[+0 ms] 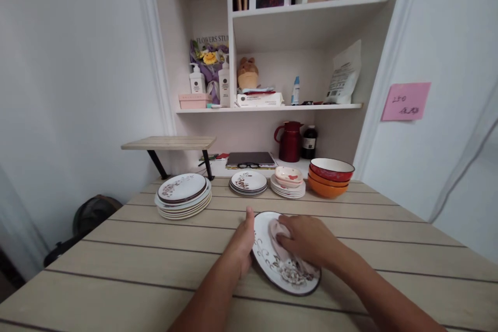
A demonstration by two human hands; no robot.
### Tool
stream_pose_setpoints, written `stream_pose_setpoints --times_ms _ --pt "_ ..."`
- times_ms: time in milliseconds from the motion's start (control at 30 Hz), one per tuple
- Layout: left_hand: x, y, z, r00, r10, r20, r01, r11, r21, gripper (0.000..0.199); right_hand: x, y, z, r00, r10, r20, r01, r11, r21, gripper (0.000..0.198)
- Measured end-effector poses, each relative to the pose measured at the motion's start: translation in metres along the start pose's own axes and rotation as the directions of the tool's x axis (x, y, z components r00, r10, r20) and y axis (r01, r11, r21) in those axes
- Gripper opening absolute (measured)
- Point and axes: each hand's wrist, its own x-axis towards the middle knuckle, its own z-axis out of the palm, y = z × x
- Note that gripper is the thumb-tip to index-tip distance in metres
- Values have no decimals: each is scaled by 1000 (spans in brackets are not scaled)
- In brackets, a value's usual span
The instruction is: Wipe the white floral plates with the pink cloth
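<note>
A white plate (268, 257) with a dark rim and a brown flower pattern is tilted above the wooden table, near its middle. My left hand (243, 244) grips its left edge, the thumb pointing up along the rim and the other fingers hidden behind. Against the plate's face, my right hand (305, 238) presses a pale pink cloth (280, 245), fingers closed over it. Part of the cloth hangs down across the flower pattern at the lower right.
Behind the hands stand a large plate stack (182, 211), a smaller plate stack (249, 181), small dishes (288, 192) and stacked bowls (329, 188). A raised wooden stand (169, 142) is at the back left. A red jug (290, 142) and laptop (251, 158) sit below the shelves.
</note>
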Motion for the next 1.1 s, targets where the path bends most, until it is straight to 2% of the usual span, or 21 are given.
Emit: stream_pose_setpoints --times_ms 133,267,333,433,567,667,800,933,1033,1100 --pt "-1 -1 0 999 -3 -44 4 1000 22 68 -19 -1 -8 981 -161 104 154 985 73 16" --pt "-1 0 0 997 5 -72 -3 1000 24 68 -19 -17 -4 965 -262 30 254 954 162 16" --pt "-2 1 0 996 17 -88 -14 1000 27 67 -13 -26 1 966 -255 -32 257 950 175 18" --pt "-1 1 1 997 15 -72 -15 1000 3 67 0 -32 9 983 -157 -94 169 975 147 21" --pt "1 0 1 999 44 -25 -45 998 -32 62 13 -18 12 991 1 -134 11 996 86 26" --pt "2 -1 0 999 49 -9 -49 999 -17 63 13 -3 7 994 65 -92 -59 997 58 26" --pt "3 -3 -2 1000 -5 -13 5 1000 16 68 -3 5 -4 1000 -5 27 4 1000 27 23" --pt "5 -5 -4 997 -11 -72 14 999 49 74 -21 -5 -10 983 -141 119 135 989 58 17" --pt "4 -4 -4 997 -11 -76 15 999 48 77 -22 -20 -5 970 -229 88 212 963 168 16" --pt "3 -3 -4 997 11 -80 -9 999 31 75 -16 -30 1 974 -225 22 215 952 217 19"
